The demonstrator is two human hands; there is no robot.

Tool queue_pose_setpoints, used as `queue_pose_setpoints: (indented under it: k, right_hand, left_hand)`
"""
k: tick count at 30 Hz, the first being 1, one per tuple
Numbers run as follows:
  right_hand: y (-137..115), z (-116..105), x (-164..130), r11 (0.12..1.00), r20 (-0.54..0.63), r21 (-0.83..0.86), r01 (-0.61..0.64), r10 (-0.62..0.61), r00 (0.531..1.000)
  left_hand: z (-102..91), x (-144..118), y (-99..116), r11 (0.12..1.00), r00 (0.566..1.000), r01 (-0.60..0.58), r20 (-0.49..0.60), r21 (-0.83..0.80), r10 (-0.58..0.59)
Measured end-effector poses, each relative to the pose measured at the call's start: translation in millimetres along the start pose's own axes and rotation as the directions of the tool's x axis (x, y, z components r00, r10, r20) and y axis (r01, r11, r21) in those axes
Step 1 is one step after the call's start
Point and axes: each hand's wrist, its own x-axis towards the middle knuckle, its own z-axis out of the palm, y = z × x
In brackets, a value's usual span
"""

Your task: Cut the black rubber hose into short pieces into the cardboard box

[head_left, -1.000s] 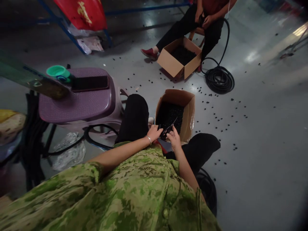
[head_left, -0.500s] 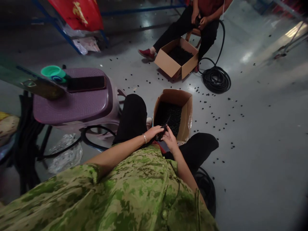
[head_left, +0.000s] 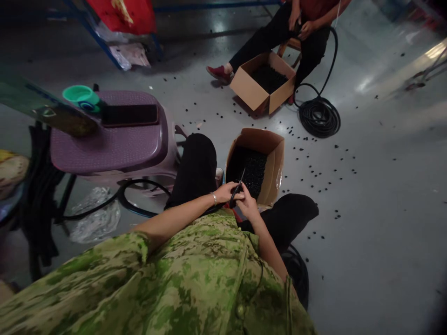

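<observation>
My two hands are close together over the near edge of an open cardboard box (head_left: 275, 172), which holds many small black pieces (head_left: 253, 170). My right hand (head_left: 248, 204) is closed around black-handled scissors (head_left: 236, 190), their blades pointing up and away over the box. My left hand (head_left: 225, 191), with a bracelet at the wrist, is closed against the scissors on a black rubber cord (head_left: 212, 209). That cord runs back along my left forearm. My fingers hide its end, and I cannot tell whether the blades touch it.
A purple stool (head_left: 122, 149) at left carries a phone (head_left: 131, 115) and a green cup (head_left: 82, 97). Across from me a seated person (head_left: 300, 28) works over another cardboard box (head_left: 251, 90), beside a coiled black cord (head_left: 319, 118). Small black bits are scattered over the floor.
The view has shifted slightly, so the boxes and stool sit a little further right. The scissors have turned more upright between my hands, and their handle shows more clearly.
</observation>
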Motion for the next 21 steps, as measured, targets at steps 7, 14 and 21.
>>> queue_pose_setpoints:
  k: [7, 14, 21]
  right_hand:
    - [2.2, -3.3, -1.9, 0.987, -0.315, 0.008, -0.158, 0.152, 0.937]
    - [-1.3, 28.1, -5.3, 0.754, 0.077, 0.491, -0.436, 0.461, 0.884]
    - [1.6, 67.3, 32.1, 0.808, -0.124, 0.339, -0.482, 0.547, 0.828]
  left_hand:
    - [-7.1, 0.0, 15.7, 0.915, 0.956, 0.127, -0.199, -0.384, -0.217]
    - [-30.7, 1.3, 29.1, 0.552, 0.860, -0.028, -0.301, -0.834, -0.411]
    - [-30.8, -1.4, 30.0, 0.683, 0.930, 0.051, -0.215, -0.728, -0.299]
